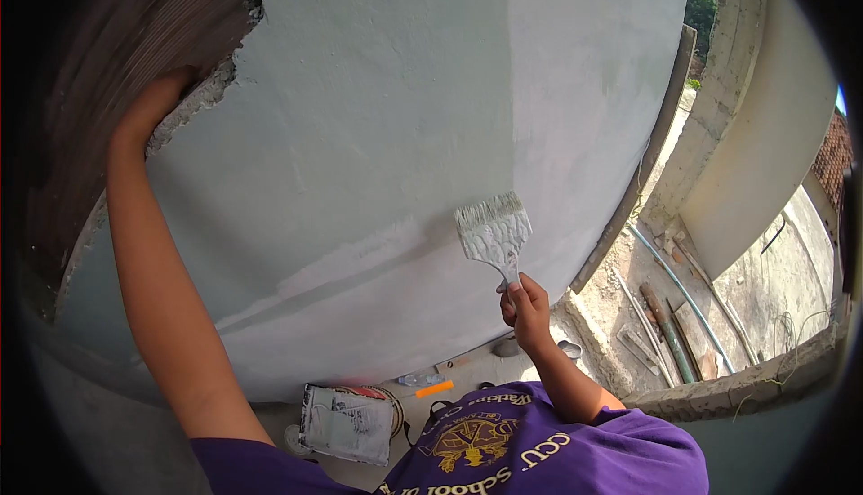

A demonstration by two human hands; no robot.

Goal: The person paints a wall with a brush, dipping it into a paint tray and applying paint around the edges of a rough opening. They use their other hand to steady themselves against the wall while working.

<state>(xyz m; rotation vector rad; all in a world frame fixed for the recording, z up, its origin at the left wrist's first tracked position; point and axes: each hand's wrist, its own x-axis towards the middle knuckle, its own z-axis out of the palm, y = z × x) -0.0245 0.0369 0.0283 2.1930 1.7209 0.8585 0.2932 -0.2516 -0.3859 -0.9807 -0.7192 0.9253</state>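
My right hand [526, 308] grips the handle of a wide paintbrush [493, 230] coated in whitish paint, its bristles pointing up against the pale painted wall [387, 117]. My left hand [157, 104] is raised high at the left and rests on the broken edge of the plaster, where bare brick [117, 54] shows beside it. A lighter, fresher band of paint runs across the wall just left of the brush.
On the floor below stands a paint-smeared bucket [346, 421] with an orange-handled tool [434, 389] beside it. At the right a concrete ledge [719, 392] borders a lower area holding pipes [670, 333] and rubble. A pale column [764, 135] rises at the right.
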